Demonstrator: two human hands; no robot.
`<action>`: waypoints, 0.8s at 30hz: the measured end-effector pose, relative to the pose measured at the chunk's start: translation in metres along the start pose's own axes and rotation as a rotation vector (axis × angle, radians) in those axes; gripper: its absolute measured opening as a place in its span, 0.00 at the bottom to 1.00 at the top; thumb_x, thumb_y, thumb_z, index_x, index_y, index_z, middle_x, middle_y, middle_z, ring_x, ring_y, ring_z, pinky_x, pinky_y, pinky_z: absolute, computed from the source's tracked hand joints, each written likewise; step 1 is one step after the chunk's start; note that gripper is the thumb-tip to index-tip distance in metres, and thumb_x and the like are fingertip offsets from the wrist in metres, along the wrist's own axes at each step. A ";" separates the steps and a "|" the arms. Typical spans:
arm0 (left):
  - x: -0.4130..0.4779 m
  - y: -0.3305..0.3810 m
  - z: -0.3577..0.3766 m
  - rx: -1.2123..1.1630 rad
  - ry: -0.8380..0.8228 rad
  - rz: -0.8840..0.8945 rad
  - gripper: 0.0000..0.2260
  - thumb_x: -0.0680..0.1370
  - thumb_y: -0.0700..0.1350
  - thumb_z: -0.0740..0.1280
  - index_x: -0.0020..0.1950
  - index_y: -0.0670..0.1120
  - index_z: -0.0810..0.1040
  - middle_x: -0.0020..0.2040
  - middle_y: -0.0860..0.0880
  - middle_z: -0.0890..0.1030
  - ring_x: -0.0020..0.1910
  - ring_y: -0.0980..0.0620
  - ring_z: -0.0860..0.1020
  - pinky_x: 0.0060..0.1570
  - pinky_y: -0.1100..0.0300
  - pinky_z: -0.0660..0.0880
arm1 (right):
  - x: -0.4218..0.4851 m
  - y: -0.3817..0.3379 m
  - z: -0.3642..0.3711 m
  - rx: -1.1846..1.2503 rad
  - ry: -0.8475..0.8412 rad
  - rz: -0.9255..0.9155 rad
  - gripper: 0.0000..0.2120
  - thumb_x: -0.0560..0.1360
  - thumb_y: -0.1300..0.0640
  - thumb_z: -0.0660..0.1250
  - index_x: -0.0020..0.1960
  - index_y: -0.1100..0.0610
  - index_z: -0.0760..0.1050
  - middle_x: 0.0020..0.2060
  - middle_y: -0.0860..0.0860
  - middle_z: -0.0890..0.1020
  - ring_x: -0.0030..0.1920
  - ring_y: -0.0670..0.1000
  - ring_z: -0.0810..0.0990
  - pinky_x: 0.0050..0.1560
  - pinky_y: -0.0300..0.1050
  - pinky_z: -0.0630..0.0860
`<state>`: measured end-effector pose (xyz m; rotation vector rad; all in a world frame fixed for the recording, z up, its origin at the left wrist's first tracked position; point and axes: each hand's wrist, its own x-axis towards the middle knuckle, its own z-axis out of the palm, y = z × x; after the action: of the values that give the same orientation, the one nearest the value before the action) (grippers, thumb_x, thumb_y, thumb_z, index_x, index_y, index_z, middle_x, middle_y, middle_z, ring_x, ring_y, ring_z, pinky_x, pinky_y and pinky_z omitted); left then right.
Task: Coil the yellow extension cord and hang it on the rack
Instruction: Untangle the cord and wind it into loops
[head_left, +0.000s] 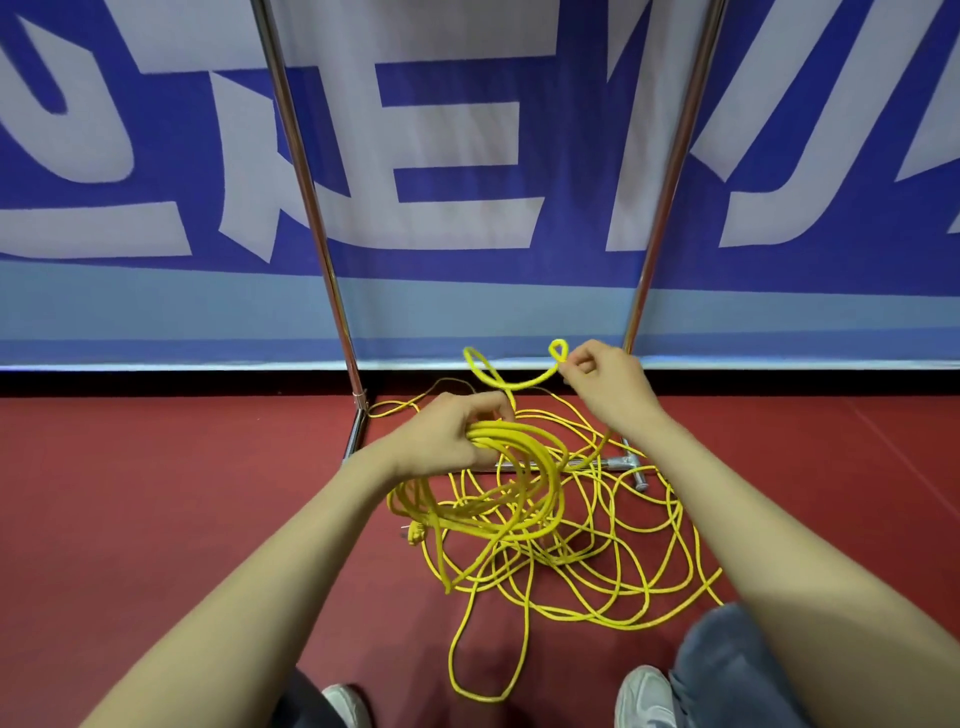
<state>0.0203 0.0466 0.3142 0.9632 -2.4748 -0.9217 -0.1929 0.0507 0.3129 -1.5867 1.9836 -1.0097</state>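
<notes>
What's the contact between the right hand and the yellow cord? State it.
Touching. The head view shows the right hand pinching a raised strand of the yellow cord.

Thin yellow extension cord (498, 428), partly coiled. Several loops hang bunched from the left hand (452, 436). One strand arcs up to the right hand (602, 379), which pinches it. The rest lies in a loose tangle on the floor, across the rack's base bar. Rack (307, 192): two chrome uprights, standing just behind the tangle.

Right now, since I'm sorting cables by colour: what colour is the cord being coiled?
Bright yellow; the cord shows best in the head view.
</notes>
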 end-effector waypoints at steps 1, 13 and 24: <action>0.000 -0.001 0.001 0.019 0.028 0.034 0.11 0.69 0.39 0.72 0.45 0.51 0.76 0.35 0.53 0.77 0.31 0.61 0.71 0.35 0.68 0.67 | -0.001 -0.003 0.001 -0.016 -0.041 -0.025 0.06 0.77 0.55 0.64 0.45 0.57 0.76 0.44 0.56 0.84 0.48 0.54 0.81 0.48 0.44 0.72; 0.001 -0.005 0.002 -0.140 0.252 0.002 0.15 0.70 0.43 0.69 0.57 0.48 0.81 0.49 0.51 0.79 0.43 0.55 0.77 0.49 0.60 0.73 | -0.018 -0.036 -0.004 0.008 -0.182 -0.177 0.09 0.79 0.53 0.61 0.43 0.55 0.76 0.32 0.47 0.75 0.33 0.46 0.72 0.32 0.38 0.65; -0.005 0.002 0.001 -0.259 0.213 0.031 0.10 0.75 0.36 0.69 0.52 0.47 0.76 0.43 0.45 0.80 0.38 0.50 0.74 0.40 0.54 0.72 | -0.009 -0.026 -0.010 0.711 -0.730 0.230 0.13 0.82 0.54 0.56 0.41 0.58 0.71 0.25 0.45 0.62 0.22 0.40 0.58 0.20 0.31 0.53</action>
<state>0.0224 0.0514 0.3145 0.8824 -2.1261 -1.0406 -0.1797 0.0598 0.3376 -1.0692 1.0990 -0.7571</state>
